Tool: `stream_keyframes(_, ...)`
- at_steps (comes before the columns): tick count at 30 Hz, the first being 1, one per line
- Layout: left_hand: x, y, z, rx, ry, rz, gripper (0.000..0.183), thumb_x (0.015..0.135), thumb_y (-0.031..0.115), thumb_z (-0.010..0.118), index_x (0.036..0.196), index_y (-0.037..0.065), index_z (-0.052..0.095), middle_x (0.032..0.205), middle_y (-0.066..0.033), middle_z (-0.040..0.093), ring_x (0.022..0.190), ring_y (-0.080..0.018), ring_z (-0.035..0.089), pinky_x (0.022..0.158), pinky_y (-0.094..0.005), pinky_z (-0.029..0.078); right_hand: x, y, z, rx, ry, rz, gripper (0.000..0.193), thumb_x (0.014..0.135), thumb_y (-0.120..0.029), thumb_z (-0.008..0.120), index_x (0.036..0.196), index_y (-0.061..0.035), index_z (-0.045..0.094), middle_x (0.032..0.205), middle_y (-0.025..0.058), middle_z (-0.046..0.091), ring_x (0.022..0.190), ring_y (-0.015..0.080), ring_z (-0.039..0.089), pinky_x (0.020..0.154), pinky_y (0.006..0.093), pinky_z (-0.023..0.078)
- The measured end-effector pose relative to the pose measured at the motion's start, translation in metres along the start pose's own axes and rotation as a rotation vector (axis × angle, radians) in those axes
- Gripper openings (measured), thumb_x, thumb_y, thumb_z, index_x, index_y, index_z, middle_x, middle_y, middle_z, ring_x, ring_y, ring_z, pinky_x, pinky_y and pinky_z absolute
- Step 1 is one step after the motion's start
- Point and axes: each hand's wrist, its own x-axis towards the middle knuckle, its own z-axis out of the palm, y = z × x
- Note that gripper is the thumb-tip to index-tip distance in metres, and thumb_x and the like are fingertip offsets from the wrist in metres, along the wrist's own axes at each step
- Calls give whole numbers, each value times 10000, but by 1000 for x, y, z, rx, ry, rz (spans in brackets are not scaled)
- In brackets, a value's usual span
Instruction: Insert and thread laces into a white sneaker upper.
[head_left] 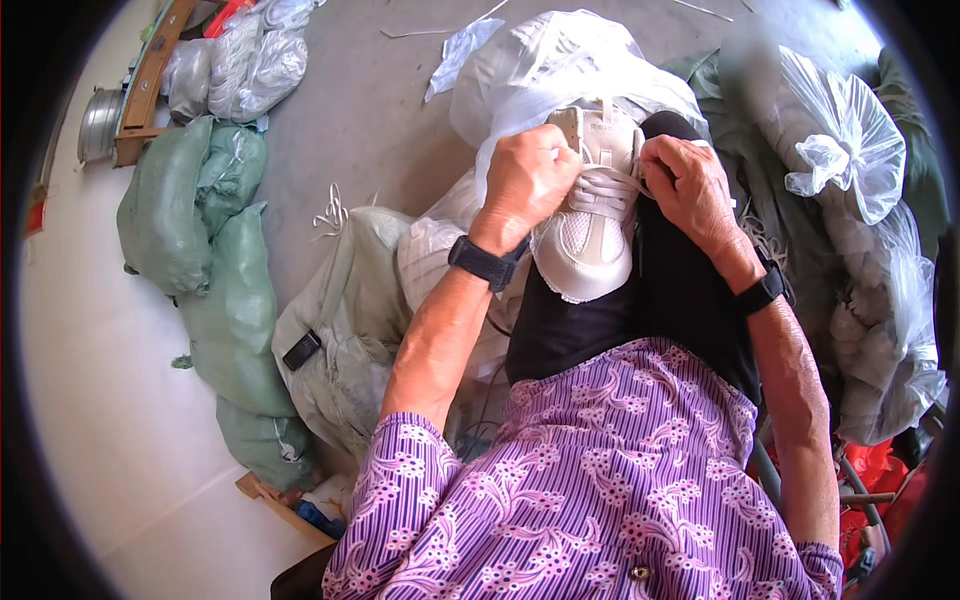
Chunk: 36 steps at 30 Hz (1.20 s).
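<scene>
An off-white mesh-and-panel sneaker with a thick sole lies over the black fabric trousers of the lap, toe toward the body. On the sneaker's left, the left hand is curled into a fist, thumb and bent forefinger pinching a flat cream shoelace close above the tongue side. On its right, the right hand is likewise curled, pinching the other side of the lace; the fingertips are mostly hidden. Between the sneaker's toe edge and the purple flowered shirt is a strip of trousers. Past its heel, a translucent white plastic bag crowds close. Left of it, a pale woven sack sits near the left forearm; grey concrete floor stretches farther out, up to bulging green woven sacks. Clear plastic bags bound the sneaker's far right.
</scene>
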Motion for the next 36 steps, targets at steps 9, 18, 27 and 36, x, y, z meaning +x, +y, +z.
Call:
stream_keyframes(9,-5,-15,10,72,34,76,188,801,189,597,729,15,595,658,-181,587,596,-285,606,562,-357,462,1,0,-5,-35,-98,4,44,780,-90,570,800,-50,567,702,116,603,679,315,600,617,409,461)
stream_keyframes(18,-25,-30,13,-459,-69,-209,344,938,345,510,822,27,569,679,54,469,644,-49,408,572,-223,376,47,-13,13,-112,-290,-111,191,811,-125,573,958,-52,670,833,97,602,822,280,555,767,383,435)
stream_keyframes(27,-24,-29,8,-542,-168,-277,369,937,367,498,809,27,566,689,40,487,642,-43,406,546,-221,361,53,-14,32,-45,-430,-57,173,767,-168,584,887,-150,708,864,4,615,928,252,548,831,451,393)
stream_keyframes(36,-35,-26,-32,-1127,-79,-412,232,964,256,495,1004,42,578,623,48,415,467,-43,352,434,-202,328,49,3,-12,-175,-134,-241,38,717,-100,608,707,-68,628,704,79,574,711,277,580,647,388,462)
